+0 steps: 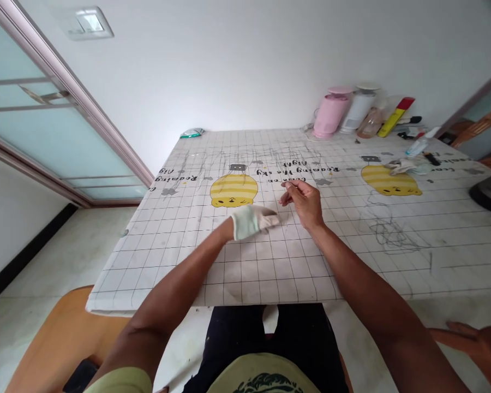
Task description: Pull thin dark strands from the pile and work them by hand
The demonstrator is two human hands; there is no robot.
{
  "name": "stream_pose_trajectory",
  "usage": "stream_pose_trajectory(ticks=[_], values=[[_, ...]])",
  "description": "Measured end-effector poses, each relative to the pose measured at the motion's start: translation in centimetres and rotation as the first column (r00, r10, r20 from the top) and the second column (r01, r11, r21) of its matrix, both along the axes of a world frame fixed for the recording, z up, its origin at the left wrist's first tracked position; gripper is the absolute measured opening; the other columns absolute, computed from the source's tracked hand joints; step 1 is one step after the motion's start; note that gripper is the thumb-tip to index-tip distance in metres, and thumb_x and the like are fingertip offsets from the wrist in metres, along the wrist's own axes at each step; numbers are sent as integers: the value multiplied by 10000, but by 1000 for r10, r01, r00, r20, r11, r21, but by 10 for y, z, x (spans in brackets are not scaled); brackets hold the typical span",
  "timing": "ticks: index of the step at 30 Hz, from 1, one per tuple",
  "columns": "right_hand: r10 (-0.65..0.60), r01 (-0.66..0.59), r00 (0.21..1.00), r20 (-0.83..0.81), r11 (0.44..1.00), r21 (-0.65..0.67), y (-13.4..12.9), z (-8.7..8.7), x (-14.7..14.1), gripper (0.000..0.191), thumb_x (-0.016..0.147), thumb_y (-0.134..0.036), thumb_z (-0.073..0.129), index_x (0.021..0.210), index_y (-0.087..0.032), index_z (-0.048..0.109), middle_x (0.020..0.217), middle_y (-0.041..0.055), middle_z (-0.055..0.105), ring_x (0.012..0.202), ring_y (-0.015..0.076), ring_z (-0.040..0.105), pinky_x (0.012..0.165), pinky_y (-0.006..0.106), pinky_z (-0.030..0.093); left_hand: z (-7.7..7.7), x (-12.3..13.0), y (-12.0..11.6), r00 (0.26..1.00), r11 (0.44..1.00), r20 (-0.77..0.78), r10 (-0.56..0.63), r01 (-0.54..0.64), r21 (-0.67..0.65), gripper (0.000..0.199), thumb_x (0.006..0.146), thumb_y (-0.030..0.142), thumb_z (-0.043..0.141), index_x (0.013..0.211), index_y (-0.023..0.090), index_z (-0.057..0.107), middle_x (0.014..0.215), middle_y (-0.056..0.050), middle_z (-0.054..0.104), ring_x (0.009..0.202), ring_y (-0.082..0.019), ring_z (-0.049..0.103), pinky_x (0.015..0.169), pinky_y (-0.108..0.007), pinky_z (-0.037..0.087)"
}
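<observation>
My left hand [256, 221] wears a pale glove with a mint-green cuff [245, 222] and is held low over the checked tablecloth [245, 270]. Its gloved fingers stretch to the right, slightly blurred, and I see nothing held in them. My right hand [306, 203] is bare and close by on the right, thumb and index finger pinched together, the other fingers curled. Whatever the pinch holds, if anything, is too small to make out. Another light glove [411, 165] lies farther right on the cloth. A loose tangle of dark thread [395, 233] rests right of my right hand.
Along the wall stand a pink cylinder [330, 113], a white one [357, 111], a yellow tube with a red cap [395, 117] and a clear bottle [422, 142]. A small green-white packet [192, 133] is at the back left corner. An orange chair [61, 333] is at lower left.
</observation>
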State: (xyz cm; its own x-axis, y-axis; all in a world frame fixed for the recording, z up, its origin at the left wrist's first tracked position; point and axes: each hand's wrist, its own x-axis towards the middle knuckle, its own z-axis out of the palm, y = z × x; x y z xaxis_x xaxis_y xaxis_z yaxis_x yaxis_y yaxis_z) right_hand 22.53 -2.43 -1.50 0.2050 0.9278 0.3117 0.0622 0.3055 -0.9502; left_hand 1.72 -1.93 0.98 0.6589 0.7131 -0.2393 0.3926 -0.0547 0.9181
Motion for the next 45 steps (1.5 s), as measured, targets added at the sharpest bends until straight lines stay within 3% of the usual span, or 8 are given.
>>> stream_pose_trajectory(ticks=[5, 15, 21, 33, 35, 40, 42, 45], values=[[8, -9, 1000, 3, 1000, 20, -2, -3, -7, 381, 967, -598, 698, 1020, -223, 745, 755, 34, 727, 666, 183, 722, 656, 315, 609, -22, 47, -19, 986, 980, -40, 164, -167, -106, 312, 982, 279, 697, 1262, 152, 754, 751, -44, 748, 592, -151, 691, 571, -261, 551], [-21, 22, 999, -27, 1000, 18, 1, -5, -6, 399, 965, -634, 681, 1007, -238, 705, 915, 56, 743, 695, 171, 721, 640, 313, 585, -22, 40, -24, 981, 953, 40, 188, -172, -250, 263, 1003, 249, 644, 1215, 141, 756, 778, -61, 794, 630, -185, 759, 633, -300, 626], [-44, 41, 995, 86, 998, 44, -8, 1, -12, 310, 1005, -550, 653, 1006, -247, 720, 716, 21, 707, 657, 190, 701, 678, 341, 591, -19, 53, -24, 944, 941, 1, 330, -329, -77, 235, 992, 211, 603, 1196, 191, 720, 764, 7, 722, 642, -125, 691, 654, -235, 571], [-22, 16, 989, 143, 999, 43, -13, 4, -16, 331, 1014, -558, 643, 1016, -237, 724, 696, 24, 731, 635, 184, 671, 696, 330, 589, -6, 42, -22, 952, 959, -168, 255, -228, 165, 269, 1031, 359, 538, 895, 224, 727, 772, -16, 725, 756, -182, 712, 715, -287, 537], [-6, 2, 992, 125, 1000, 31, -11, 2, -13, 364, 1002, -588, 658, 1015, -231, 728, 695, 26, 729, 644, 186, 683, 686, 325, 590, 2, 30, -16, 906, 868, -200, 374, -265, 420, 324, 1024, 472, 580, 873, 233, 740, 810, -29, 732, 831, -215, 704, 747, -317, 516], [95, -93, 988, 120, 995, -25, -10, 0, -13, 388, 990, -590, 690, 974, -205, 736, 635, 21, 697, 578, 173, 639, 598, 295, 530, 14, 0, 4, 789, 411, -86, 608, -219, 885, 255, 1006, 362, 666, 1211, 231, 745, 1052, -76, 795, 998, -268, 709, 860, -373, 498], [148, -143, 979, 141, 989, -45, -13, 1, -17, 374, 995, -568, 698, 966, -198, 742, 609, 11, 676, 555, 164, 610, 580, 289, 500, 10, -10, 6, 807, 345, -147, 572, -74, 936, 302, 1007, 339, 677, 1272, 204, 730, 1015, -93, 797, 971, -279, 717, 859, -388, 498], [256, -242, 952, 168, 965, -97, -20, 1, -29, 350, 1002, -537, 699, 992, -192, 756, 608, 5, 668, 551, 158, 589, 575, 288, 482, -3, -21, 0, 792, 395, -313, 524, 100, 913, 262, 1065, 319, 587, 1220, 194, 757, 830, -72, 766, 804, -255, 709, 762, -373, 486]])
